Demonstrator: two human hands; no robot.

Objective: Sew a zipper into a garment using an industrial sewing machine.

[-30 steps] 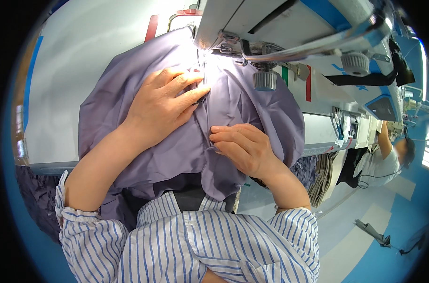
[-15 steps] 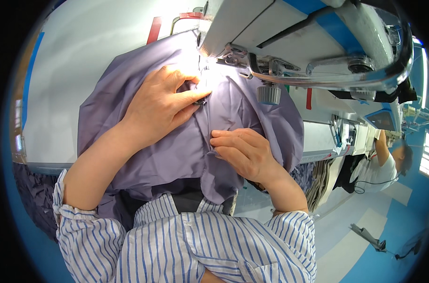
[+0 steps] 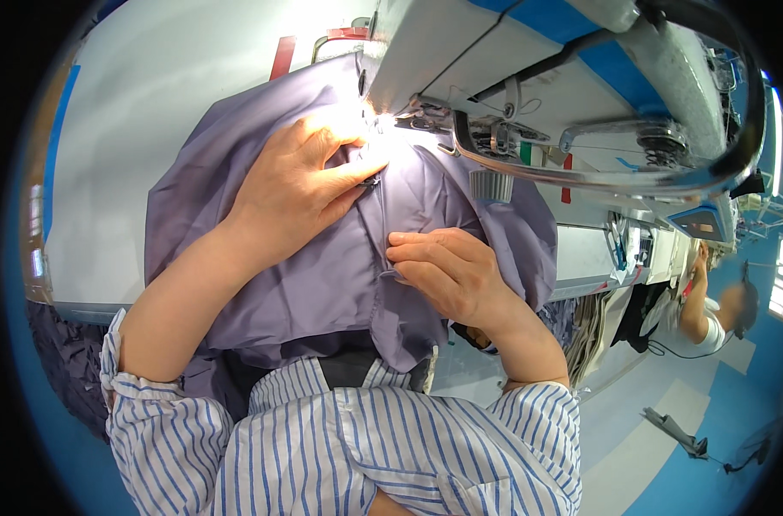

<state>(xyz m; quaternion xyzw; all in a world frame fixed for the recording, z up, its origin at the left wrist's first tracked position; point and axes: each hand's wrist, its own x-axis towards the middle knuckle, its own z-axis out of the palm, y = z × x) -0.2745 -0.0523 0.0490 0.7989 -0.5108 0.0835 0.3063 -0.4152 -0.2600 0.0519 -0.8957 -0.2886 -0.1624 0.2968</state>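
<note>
Compared with half a second before, the left hand [image 3: 297, 185] had moved up with the grey-purple fabric [image 3: 322, 284], so its fingertips were now just beside the lit needle area of the sewing machine [image 3: 529, 77]; the seam seemed to be feeding forward. Its grip was flat, fingers together, pressing the cloth on the white tabletop [image 3: 150, 129]. The right hand [image 3: 451, 275] had stayed lower, its grip pinched on the seam fold. The machine arm closed the space on the right; the open room was on the left, while the cloth hung over the near edge.
</note>
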